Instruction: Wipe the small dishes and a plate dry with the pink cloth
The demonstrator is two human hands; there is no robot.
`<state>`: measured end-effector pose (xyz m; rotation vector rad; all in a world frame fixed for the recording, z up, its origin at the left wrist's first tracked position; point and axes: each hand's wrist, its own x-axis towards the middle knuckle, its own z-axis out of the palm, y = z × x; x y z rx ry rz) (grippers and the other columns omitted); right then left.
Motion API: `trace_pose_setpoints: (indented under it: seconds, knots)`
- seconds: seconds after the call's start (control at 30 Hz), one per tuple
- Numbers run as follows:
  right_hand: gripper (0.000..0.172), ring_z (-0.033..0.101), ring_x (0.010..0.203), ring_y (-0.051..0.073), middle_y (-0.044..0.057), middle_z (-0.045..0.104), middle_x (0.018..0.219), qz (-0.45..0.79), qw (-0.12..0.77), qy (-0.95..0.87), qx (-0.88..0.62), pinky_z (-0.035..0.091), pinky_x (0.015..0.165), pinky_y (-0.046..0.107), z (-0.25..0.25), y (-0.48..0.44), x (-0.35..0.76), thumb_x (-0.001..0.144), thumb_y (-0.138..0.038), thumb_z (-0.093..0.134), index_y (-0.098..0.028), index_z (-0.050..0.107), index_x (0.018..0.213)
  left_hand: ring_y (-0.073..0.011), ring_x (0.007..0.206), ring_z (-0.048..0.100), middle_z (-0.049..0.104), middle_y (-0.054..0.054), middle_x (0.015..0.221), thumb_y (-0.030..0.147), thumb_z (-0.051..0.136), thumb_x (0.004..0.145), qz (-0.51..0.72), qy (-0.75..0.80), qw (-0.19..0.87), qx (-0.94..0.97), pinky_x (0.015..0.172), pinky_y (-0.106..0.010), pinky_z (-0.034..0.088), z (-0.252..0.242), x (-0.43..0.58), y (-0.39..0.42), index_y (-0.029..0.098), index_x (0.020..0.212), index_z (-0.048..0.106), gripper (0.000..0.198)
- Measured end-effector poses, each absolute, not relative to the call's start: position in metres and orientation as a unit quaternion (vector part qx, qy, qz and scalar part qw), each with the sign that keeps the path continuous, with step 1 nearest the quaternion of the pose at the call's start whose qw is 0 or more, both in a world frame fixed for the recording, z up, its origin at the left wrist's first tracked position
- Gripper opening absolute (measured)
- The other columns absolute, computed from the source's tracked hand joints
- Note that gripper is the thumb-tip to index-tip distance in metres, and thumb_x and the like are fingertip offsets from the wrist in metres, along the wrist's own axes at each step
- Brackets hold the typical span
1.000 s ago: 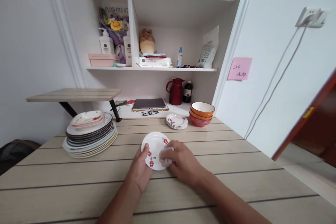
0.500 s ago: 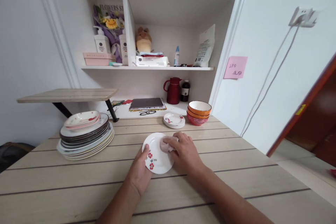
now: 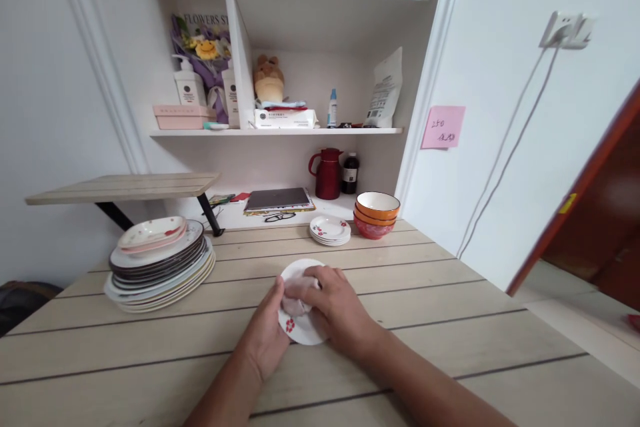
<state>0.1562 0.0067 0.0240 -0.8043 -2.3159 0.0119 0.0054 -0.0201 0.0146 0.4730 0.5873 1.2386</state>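
A small white plate with red flowers [image 3: 301, 329] lies on the wooden table [image 3: 450, 320] in front of me. My left hand [image 3: 265, 337] grips its left rim, fingers curled over the edge. My right hand [image 3: 333, 307] presses a crumpled whitish cloth [image 3: 296, 293] onto the middle of the plate, fingers closed over it. The hands and the cloth hide most of the plate.
A tall stack of mixed plates [image 3: 157, 263] stands at the left. Small flowered plates [image 3: 330, 229] and stacked orange bowls [image 3: 377, 214] sit at the table's far edge. Behind are a laptop [image 3: 277, 199], glasses [image 3: 280, 217], a red jug [image 3: 327, 175] and shelves.
My right hand has carried the cloth from the plate's right side up to its top and then left toward the middle. My left hand has kept its hold on the rim.
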Motion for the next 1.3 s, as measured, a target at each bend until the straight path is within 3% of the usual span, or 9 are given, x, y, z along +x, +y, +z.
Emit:
trace_pose_setpoints:
  seconds: [0.1,0.2,0.4,0.57,0.7,0.83,0.93,1.13,1.3]
  knots:
    - [0.042,0.052,0.1,0.024,0.007,0.06,0.112,-0.02,0.357,-0.85,-0.387,0.035,0.083,0.037,0.027,0.016,0.167,0.087,-0.012,0.055,-0.036,0.065,0.119,-0.0288,0.104,0.068,0.073,-0.016,0.111,0.033,0.061,0.089,0.593,0.277,0.723,0.222,0.095,-0.042,0.05,0.014,0.009,-0.021,0.012,0.129,0.057,0.045]
    - [0.044,0.052,0.098,0.024,0.007,0.06,0.107,-0.019,0.359,-0.829,-0.427,0.035,0.083,0.037,0.029,0.023,0.177,0.082,-0.007,0.055,-0.033,0.067,0.115,-0.0283,0.104,0.068,0.072,-0.015,0.113,0.029,0.063,0.088,0.613,0.295,0.698,0.223,0.096,-0.042,0.05,0.014,0.008,-0.02,0.014,0.13,0.056,0.046]
    - [0.036,0.053,0.093,0.022,0.006,0.057,0.1,0.024,0.319,-0.878,-0.356,0.037,0.081,0.035,0.027,0.01,0.171,0.073,-0.005,0.058,-0.028,0.07,0.098,-0.0264,0.101,0.069,0.071,-0.015,0.114,0.031,0.059,0.09,0.658,0.292,0.664,0.202,0.094,-0.04,0.051,0.013,-0.003,-0.015,0.014,0.133,0.053,0.047]
    - [0.05,0.053,0.098,0.021,0.005,0.059,0.109,0.057,0.313,-0.915,-0.248,0.038,0.084,0.034,0.027,-0.006,0.154,0.076,-0.005,0.057,-0.034,0.065,0.116,-0.0281,0.1,0.069,0.072,-0.017,0.11,0.04,0.054,0.092,0.601,0.285,0.717,0.207,0.091,-0.039,0.051,0.015,-0.004,-0.017,0.01,0.128,0.057,0.048]
    - [0.052,0.052,0.105,0.023,0.006,0.058,0.117,0.003,0.331,-0.902,-0.276,0.035,0.088,0.038,0.027,-0.002,0.151,0.085,-0.008,0.055,-0.04,0.059,0.125,-0.0303,0.101,0.068,0.073,-0.017,0.107,0.049,0.054,0.09,0.547,0.281,0.757,0.221,0.091,-0.042,0.05,0.013,0.001,-0.02,0.009,0.126,0.059,0.054]
    - [0.041,0.051,0.104,0.024,0.007,0.058,0.117,-0.038,0.363,-0.854,-0.371,0.033,0.086,0.038,0.028,0.013,0.164,0.088,-0.015,0.056,-0.037,0.062,0.123,-0.0296,0.104,0.067,0.072,-0.016,0.111,0.044,0.06,0.088,0.578,0.267,0.735,0.234,0.093,-0.042,0.049,0.009,0.006,-0.02,0.013,0.13,0.056,0.053]
    - [0.042,0.051,0.1,0.025,0.007,0.058,0.112,-0.043,0.355,-0.832,-0.424,0.033,0.082,0.038,0.027,0.022,0.174,0.082,-0.012,0.06,-0.034,0.065,0.117,-0.0282,0.103,0.068,0.072,-0.016,0.112,0.033,0.066,0.085,0.613,0.29,0.695,0.239,0.095,-0.042,0.05,0.009,0.007,-0.02,0.015,0.13,0.056,0.05]
    - [0.034,0.052,0.093,0.022,0.006,0.058,0.1,-0.015,0.313,-0.869,-0.383,0.034,0.08,0.034,0.023,0.017,0.171,0.071,-0.003,0.058,-0.027,0.072,0.092,-0.0261,0.098,0.07,0.073,-0.015,0.111,0.021,0.064,0.086,0.674,0.316,0.634,0.209,0.093,-0.042,0.052,0.012,-0.002,-0.016,0.015,0.13,0.055,0.046]
    - [0.046,0.053,0.098,0.021,0.006,0.059,0.107,0.03,0.305,-0.901,-0.307,0.038,0.081,0.032,0.021,0.007,0.159,0.076,-0.003,0.056,-0.032,0.069,0.11,-0.0271,0.1,0.069,0.073,-0.015,0.111,0.027,0.064,0.087,0.642,0.283,0.677,0.221,0.092,-0.041,0.052,0.012,-0.005,-0.015,0.014,0.131,0.055,0.047]
